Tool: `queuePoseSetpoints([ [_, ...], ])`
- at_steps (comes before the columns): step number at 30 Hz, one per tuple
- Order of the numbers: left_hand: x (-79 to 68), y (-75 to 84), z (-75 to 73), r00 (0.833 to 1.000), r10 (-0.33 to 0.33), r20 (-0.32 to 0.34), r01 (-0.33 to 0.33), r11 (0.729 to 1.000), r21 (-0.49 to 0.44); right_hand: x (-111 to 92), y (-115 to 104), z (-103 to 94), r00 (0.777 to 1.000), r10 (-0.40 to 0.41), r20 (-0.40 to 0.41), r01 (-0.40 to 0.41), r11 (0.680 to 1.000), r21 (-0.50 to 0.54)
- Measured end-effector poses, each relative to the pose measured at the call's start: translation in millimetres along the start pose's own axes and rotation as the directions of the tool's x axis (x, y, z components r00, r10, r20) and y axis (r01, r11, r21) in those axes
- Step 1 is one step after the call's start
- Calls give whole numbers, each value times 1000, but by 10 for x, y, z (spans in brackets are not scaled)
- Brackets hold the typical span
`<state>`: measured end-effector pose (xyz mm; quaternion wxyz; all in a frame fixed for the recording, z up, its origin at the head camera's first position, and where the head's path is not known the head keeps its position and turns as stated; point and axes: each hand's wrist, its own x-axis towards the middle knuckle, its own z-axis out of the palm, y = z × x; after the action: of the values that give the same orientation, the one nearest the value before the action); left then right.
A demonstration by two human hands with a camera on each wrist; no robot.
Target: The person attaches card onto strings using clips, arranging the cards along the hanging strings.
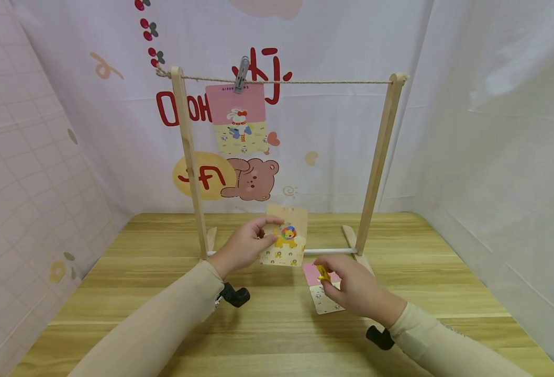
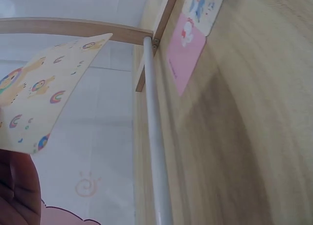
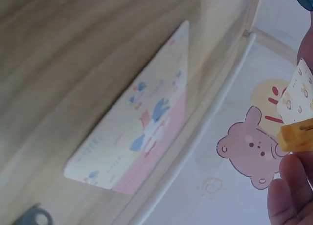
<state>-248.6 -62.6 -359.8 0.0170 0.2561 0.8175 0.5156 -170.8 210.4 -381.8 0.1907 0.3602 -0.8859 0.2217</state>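
My left hand (image 1: 248,242) holds a cream card with a lion print (image 1: 284,251) by its left side, thumb in front, raised over the table. In the left wrist view the lion card (image 2: 46,90) tilts above the fingers. My right hand (image 1: 352,285) pinches a yellow clothespin (image 1: 323,273) between thumb and fingers. That clothespin (image 3: 297,136) also shows at the edge of the right wrist view. Below the right hand a pink and cream card (image 1: 323,299) lies flat on the table, partly covered by the hand. Another pink and yellow card (image 1: 237,118) hangs from the string under a grey clothespin (image 1: 241,74).
A wooden frame has a left post (image 1: 188,157), a right post (image 1: 381,162) and a string (image 1: 324,82) tied between their tops. A white rod (image 1: 329,251) joins the posts low down. Black objects (image 1: 235,295) sit by both wrists. Printed cloth (image 1: 333,178) hangs behind the wooden table (image 1: 277,335).
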Motion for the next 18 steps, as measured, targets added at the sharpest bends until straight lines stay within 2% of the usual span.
queuePoseSetpoints([
  [5, 47, 51, -24, 1000, 14, -4, -14, 1000, -11, 42, 7, -51, 999, 10, -31, -11, 1000, -19],
  [8, 23, 208, -58, 1000, 26, -12, -26, 1000, 2, 69, 10, -85, 999, 22, -40, -23, 1000, -13],
  [11, 44, 246, -79, 999, 37, -30, -37, 999, 13, 110, 9, -114, 998, 35, -60, -34, 999, 8],
  [15, 124, 155, -86, 997, 63, -51, -63, 998, 13, 168, 6, -151, 995, 45, -89, -42, 999, 34],
  [18, 146, 174, -99, 995, 76, -60, -74, 997, 25, 209, -1, -185, 993, 58, -103, -54, 998, 45],
])
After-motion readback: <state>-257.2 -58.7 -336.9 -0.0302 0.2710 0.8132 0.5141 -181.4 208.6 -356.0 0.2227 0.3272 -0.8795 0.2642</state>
